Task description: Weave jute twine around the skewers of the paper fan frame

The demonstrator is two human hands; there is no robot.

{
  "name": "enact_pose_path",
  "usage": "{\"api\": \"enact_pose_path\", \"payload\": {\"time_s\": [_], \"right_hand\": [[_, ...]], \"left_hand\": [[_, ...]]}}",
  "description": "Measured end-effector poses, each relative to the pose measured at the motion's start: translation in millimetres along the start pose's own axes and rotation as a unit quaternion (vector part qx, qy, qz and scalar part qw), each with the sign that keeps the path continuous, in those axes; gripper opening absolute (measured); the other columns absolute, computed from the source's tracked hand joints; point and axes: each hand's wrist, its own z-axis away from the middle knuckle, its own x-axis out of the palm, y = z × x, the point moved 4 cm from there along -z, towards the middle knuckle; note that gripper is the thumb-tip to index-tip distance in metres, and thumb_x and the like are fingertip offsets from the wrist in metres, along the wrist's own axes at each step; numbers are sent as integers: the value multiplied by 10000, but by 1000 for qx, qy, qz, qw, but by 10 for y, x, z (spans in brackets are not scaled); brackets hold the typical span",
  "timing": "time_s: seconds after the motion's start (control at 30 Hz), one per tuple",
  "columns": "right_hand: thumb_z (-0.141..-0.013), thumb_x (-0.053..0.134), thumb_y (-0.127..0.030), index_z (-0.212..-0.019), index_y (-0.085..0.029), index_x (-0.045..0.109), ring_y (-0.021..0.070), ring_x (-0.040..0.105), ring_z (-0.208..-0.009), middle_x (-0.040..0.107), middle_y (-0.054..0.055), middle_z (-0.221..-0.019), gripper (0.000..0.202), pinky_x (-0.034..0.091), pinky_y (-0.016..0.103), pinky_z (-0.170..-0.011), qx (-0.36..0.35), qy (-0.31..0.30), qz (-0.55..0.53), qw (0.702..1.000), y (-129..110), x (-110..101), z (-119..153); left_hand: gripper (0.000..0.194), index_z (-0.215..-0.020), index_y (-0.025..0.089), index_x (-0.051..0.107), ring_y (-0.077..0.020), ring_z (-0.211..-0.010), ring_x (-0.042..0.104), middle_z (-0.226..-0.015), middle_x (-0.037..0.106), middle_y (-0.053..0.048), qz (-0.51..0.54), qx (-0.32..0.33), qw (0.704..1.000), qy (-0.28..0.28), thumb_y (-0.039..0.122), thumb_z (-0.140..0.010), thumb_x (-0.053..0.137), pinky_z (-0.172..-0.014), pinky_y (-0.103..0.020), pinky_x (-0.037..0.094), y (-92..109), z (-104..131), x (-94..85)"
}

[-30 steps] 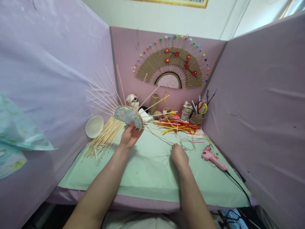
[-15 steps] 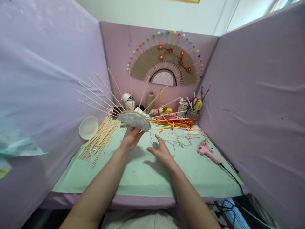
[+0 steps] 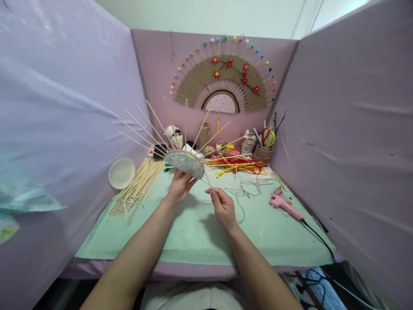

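Observation:
My left hand [image 3: 181, 186] grips a fan frame [image 3: 185, 162] by its half-round, pale blue patterned base. Thin wooden sticks spread out from the curved edge of the base, upward and to both sides. Between the thumb and fingers of my right hand [image 3: 222, 206] is a thin twine [image 3: 208, 178], stretched from the right corner of the base. The rest of the twine trails in loose loops on the table, to the right of the fan frame.
Bundled sticks [image 3: 138, 187] and a white dish [image 3: 121, 173] lie at left. Red and yellow strips [image 3: 238, 163] cover the back right, near a pot [image 3: 263, 153] with scissors [image 3: 268, 137]. A pink glue gun [image 3: 286, 205] rests at right. A finished fan [image 3: 222, 79] hangs behind.
My right hand was open beside the hanging twine and has closed on it, pulling it taut toward me. The fan frame has turned slightly and shifted a little to the right.

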Motion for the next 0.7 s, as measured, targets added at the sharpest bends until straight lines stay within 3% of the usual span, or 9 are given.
{"api": "enact_pose_path", "payload": {"time_s": [0.17,0.33,0.53,0.7], "right_hand": [[-911,472,-389,-910,-190,688,130,482,-586,561,7,-657,294,383,253,-562,-10,-18,11,1000,-10,32,-6],[-915,471,-383,-948,-182,679,131,514,-597,596,11,-689,291,410,252,-577,-15,9,30,999,-16,-30,19],[-913,500,-336,-947,-180,675,148,579,-688,662,36,-797,237,445,257,-636,-59,90,102,989,-199,-360,99],[-877,577,-326,-882,-187,671,120,534,-600,642,5,-719,168,420,237,-578,-72,114,168,976,-451,-660,79]], "left_hand": [[267,-909,231,649,-133,-892,636,-961,706,15,-1,-8,1000,4,242,-683,791,-902,-338,463,-19,16,11],[269,-908,246,638,-120,-872,629,-948,703,28,6,-6,1000,24,247,-685,788,-876,-319,473,14,2,-16],[293,-965,285,626,-104,-855,621,-980,697,44,28,13,999,45,240,-713,770,-836,-301,491,99,-20,-38],[305,-988,296,625,-119,-883,629,-1021,698,38,32,5,998,52,228,-722,757,-795,-284,510,136,15,14]]}}
